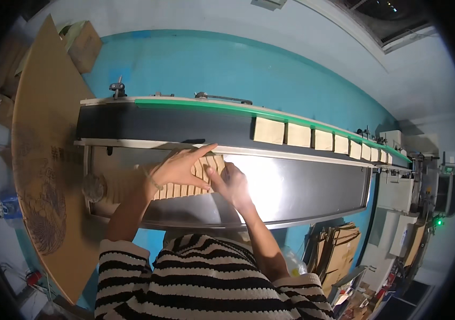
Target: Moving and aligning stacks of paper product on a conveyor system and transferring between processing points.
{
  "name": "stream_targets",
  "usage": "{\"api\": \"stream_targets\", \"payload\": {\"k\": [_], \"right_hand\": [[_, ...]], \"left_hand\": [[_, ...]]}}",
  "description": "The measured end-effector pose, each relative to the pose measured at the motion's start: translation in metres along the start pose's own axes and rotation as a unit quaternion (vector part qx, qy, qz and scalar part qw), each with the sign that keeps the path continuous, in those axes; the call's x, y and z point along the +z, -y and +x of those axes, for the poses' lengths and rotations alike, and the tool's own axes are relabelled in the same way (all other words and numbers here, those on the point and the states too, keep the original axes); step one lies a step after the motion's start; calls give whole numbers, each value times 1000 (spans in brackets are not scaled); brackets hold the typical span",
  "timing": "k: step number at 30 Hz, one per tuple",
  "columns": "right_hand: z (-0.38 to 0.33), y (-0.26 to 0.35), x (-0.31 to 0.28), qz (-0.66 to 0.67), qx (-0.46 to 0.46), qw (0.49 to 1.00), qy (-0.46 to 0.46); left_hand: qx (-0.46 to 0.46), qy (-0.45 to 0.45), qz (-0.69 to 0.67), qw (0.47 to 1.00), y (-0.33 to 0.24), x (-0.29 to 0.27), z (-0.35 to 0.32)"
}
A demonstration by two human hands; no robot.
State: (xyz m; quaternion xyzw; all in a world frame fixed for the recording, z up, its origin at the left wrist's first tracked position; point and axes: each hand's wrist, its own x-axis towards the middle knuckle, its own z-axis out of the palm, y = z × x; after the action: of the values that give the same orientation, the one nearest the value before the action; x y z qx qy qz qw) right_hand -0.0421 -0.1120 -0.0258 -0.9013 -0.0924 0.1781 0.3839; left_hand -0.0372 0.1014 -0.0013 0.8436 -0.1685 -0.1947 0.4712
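Note:
A row of tan, flat box-like packs (177,191) stands on edge, packed side by side on the metal work table (313,186). My left hand (177,169) lies over the top of the row, fingers stretched toward the far side and thumb spread apart. At the row's right end, my right hand (233,184) grips the last packs, its thumb on top and its fingers against the end face. What the packs are cannot be made out. A strong glare lies on the metal just right of my right hand.
Beyond the table runs a dark conveyor belt (185,125) with a green guide rail (195,106). Several cream packs (269,130) sit spaced along it. A large cardboard sheet (46,160) stands at left. Flattened cartons (337,248) lean below the table at right.

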Motion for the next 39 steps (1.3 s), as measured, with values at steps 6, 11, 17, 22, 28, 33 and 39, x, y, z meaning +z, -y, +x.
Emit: {"api": "stream_targets", "payload": {"k": [6,11,17,22,28,33,39], "right_hand": [[13,-13,6,238,113,964,20],[27,-54,5,359,138,922,-37],[10,18,19,174,36,984,-16],[3,-12,15,261,128,955,54],[50,-13,15,469,174,864,-63],[15,41,33,95,-17,995,-21],[13,-4,21,158,102,979,78]], "left_hand": [[66,-64,8,996,26,-5,-1],[-15,-9,0,1000,21,-1,-10],[36,-65,1,997,31,-4,-17],[26,-29,8,999,29,-9,-14],[0,-43,-8,999,29,-14,-17],[26,-64,-7,998,33,-17,-30],[-14,-28,-13,999,30,-23,-44]]}}
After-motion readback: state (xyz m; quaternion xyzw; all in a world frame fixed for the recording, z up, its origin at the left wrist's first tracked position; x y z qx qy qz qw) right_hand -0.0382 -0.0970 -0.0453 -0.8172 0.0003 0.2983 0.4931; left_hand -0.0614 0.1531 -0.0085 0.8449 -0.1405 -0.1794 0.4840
